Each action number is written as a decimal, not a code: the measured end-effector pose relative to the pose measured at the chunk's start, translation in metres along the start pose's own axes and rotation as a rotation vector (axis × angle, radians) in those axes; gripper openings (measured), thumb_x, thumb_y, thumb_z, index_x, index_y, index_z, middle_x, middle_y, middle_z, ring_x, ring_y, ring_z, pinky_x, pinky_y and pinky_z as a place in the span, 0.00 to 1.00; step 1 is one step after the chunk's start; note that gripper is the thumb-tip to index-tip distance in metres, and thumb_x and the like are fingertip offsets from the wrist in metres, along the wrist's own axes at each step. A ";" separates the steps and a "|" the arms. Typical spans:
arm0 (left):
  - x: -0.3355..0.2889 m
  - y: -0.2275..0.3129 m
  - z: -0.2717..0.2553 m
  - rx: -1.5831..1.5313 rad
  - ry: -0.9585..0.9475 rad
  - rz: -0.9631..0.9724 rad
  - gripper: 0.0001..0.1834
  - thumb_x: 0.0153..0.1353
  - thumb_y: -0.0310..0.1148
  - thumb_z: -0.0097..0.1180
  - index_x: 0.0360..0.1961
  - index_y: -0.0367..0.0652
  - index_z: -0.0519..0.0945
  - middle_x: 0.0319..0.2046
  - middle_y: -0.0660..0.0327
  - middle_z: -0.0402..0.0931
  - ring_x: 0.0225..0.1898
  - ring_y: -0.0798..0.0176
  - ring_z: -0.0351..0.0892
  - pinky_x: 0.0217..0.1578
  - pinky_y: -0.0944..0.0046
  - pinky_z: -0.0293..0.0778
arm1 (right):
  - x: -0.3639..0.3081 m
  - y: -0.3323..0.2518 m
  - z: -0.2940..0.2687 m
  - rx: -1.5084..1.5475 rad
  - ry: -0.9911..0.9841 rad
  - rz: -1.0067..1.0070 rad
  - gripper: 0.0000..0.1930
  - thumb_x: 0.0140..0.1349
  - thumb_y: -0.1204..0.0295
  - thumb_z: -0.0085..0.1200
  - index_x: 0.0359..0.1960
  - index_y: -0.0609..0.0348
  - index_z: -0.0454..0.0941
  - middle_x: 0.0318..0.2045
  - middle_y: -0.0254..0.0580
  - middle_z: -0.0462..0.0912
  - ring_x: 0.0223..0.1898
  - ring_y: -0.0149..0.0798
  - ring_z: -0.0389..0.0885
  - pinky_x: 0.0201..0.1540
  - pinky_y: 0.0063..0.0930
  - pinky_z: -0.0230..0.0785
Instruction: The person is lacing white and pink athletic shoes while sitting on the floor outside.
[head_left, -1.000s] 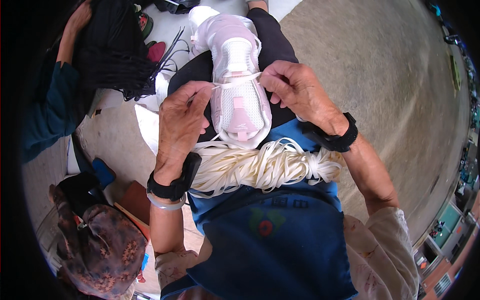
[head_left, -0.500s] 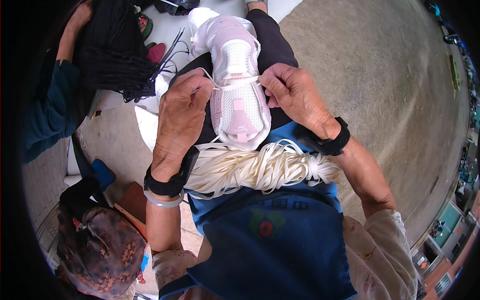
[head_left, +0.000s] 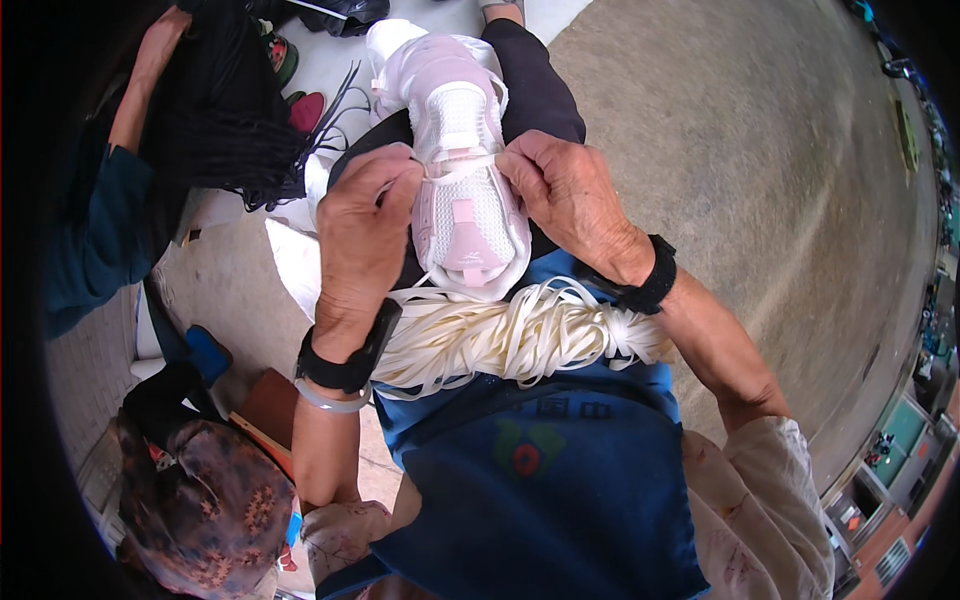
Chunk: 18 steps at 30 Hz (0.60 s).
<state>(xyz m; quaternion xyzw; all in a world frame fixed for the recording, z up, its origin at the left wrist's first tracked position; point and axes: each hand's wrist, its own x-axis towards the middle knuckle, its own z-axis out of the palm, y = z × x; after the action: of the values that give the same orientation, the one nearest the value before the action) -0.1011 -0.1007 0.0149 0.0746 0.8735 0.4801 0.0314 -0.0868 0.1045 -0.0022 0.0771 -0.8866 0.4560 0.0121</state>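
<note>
A white lace (head_left: 462,171) crossed a pink-and-white shoe (head_left: 466,246) resting on a person's lap, its ends pinched in the closed fingertips of the left hand (head_left: 368,212) and right hand (head_left: 568,198) on either side.

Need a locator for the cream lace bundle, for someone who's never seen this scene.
Start at the blue apron in the lower middle of the picture. Across its upper part, just below the pink-and-white shoe, the cream lace bundle lies crosswise. Its pale, flat, looping strands set it apart from the black strands at upper left.
</note>
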 end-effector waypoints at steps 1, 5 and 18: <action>-0.002 0.001 -0.001 -0.280 0.008 -0.297 0.05 0.58 0.24 0.57 0.35 0.35 0.80 0.38 0.52 0.80 0.35 0.58 0.81 0.38 0.64 0.76 | -0.002 0.000 -0.002 0.030 -0.001 -0.014 0.09 0.61 0.70 0.55 0.33 0.67 0.76 0.26 0.54 0.80 0.26 0.54 0.80 0.30 0.37 0.73; -0.005 0.000 0.000 -0.313 0.028 -0.334 0.06 0.58 0.25 0.59 0.36 0.35 0.80 0.34 0.54 0.80 0.31 0.63 0.80 0.34 0.65 0.76 | -0.016 -0.011 -0.009 -0.120 0.014 -0.101 0.14 0.62 0.67 0.56 0.40 0.67 0.75 0.30 0.53 0.79 0.27 0.53 0.79 0.30 0.35 0.74; -0.003 -0.014 0.004 -0.147 0.032 -0.159 0.07 0.59 0.28 0.60 0.35 0.34 0.80 0.32 0.52 0.82 0.33 0.59 0.82 0.36 0.65 0.75 | -0.018 -0.007 0.000 -0.195 -0.053 -0.132 0.09 0.57 0.79 0.51 0.40 0.66 0.73 0.30 0.54 0.77 0.28 0.55 0.80 0.32 0.41 0.75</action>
<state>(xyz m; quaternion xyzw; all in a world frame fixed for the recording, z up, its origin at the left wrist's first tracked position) -0.0996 -0.1053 0.0012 -0.0051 0.8395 0.5399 0.0610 -0.0681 0.1031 0.0019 0.1459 -0.9197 0.3636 0.0263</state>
